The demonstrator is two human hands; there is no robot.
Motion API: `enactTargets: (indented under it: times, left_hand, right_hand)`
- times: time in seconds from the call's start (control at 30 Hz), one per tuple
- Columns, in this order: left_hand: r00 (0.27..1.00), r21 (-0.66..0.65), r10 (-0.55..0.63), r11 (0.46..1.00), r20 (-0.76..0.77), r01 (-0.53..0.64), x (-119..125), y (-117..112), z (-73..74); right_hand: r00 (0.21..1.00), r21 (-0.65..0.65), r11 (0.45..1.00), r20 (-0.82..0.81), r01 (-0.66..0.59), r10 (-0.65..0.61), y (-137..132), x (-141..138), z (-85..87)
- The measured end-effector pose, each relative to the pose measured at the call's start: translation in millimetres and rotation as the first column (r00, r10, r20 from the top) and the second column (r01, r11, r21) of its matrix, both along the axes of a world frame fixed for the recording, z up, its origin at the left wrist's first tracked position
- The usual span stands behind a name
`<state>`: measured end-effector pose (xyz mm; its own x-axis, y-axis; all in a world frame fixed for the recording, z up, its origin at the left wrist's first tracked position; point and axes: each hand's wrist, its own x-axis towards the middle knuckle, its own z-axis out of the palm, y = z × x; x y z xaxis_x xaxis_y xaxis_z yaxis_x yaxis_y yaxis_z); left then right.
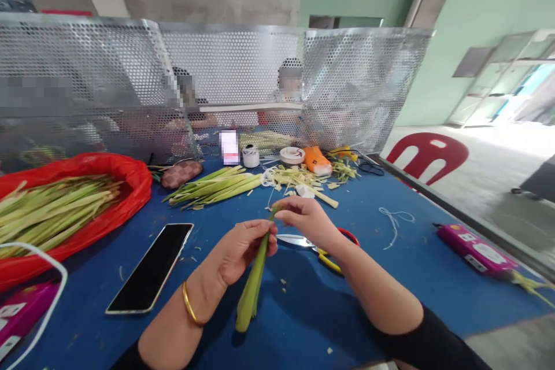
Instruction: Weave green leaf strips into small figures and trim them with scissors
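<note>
My left hand [249, 245] is closed around the upper part of a long green plant stalk [251, 295], whose wider end hangs down toward me. At the stalk's thin upper end, my right hand [303, 217] is closed with thumb and fingers pinched together. A thin white string shows just above those fingers; whether they grip it too I cannot tell. Under my right wrist lie scissors [297, 241] with red and yellow handles, partly hidden by the forearm. Beyond my hands are a pile of green stalks [212, 185] and pale trimmed scraps [299, 176].
A red bag [139, 182] of stalks and a phone [151, 269] lie left. White tape [292, 155], an orange packet [318, 160] and an upright phone [229, 147] stand before a perforated metal screen [234, 63]. Purple packages [474, 248] flank the table. People sit behind the screen.
</note>
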<state>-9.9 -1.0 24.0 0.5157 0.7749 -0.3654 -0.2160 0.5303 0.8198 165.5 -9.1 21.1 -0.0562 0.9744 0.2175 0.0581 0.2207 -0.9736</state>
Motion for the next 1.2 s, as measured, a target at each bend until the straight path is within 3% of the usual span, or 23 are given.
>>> enactTargets:
  times: [0.13,0.17,0.23,0.3,0.4,0.47,0.63,0.73,0.9,1.03,1.2]
  left_hand:
    - [0.973,-0.073,0.226,0.971,-0.058,-0.229,1.8,2.6,6.7]
    - [0.962,-0.076,0.263,0.96,-0.07,-0.268,1.9,2.8,8.5]
    - [0.954,-0.081,0.291,0.952,-0.079,-0.297,2.2,2.3,11.3]
    - [0.96,-0.09,0.268,0.957,-0.077,-0.275,2.9,0.3,12.5]
    - [0.976,-0.091,0.205,0.973,-0.066,-0.211,5.1,-4.0,11.9]
    - [0.982,-0.084,0.176,0.98,-0.071,-0.181,6.7,-5.9,10.8]
    - [0.989,-0.093,0.117,0.988,-0.089,-0.125,8.3,-6.3,9.1]
    - [0.991,-0.096,0.095,0.99,-0.096,-0.104,6.8,-6.4,8.2]
    - [0.992,-0.073,0.062,0.995,-0.105,-0.07,4.3,-7.1,6.3]
    - [0.992,-0.066,0.058,0.996,-0.115,-0.066,3.3,-6.5,6.1]
    - [0.995,-0.044,0.016,0.999,-0.099,-0.02,3.4,-8.2,5.4]
  right_hand:
    - [0.91,0.094,0.952,0.279,0.293,-0.308,-21.0,66.0,9.7]
    - [0.853,0.14,0.923,0.355,0.358,-0.384,-30.6,90.2,9.9]
    - [0.655,0.238,0.852,0.554,0.467,-0.514,-51.3,140.6,5.9]
    - [0.51,0.226,0.858,0.724,0.462,-0.465,-70.1,184.9,-3.4]
    - [0.535,0.067,0.94,0.808,0.335,-0.248,-86.3,224.9,-21.7]
    - [0.535,0.02,0.953,0.825,0.301,-0.186,-88.5,233.8,-32.5]
    - [0.516,0.025,0.959,0.838,0.283,-0.175,-81.1,231.4,-44.3]
    - [0.533,0.08,0.958,0.817,0.276,-0.222,-74.2,232.1,-37.5]
    - [0.578,0.203,0.924,0.731,0.323,-0.362,-56.8,242.9,-7.6]
    - [0.6,0.094,0.964,0.767,0.247,-0.228,-52.2,249.6,-0.6]
    - [0.621,-0.034,0.978,0.777,0.207,-0.104,-65.2,247.3,-28.4]
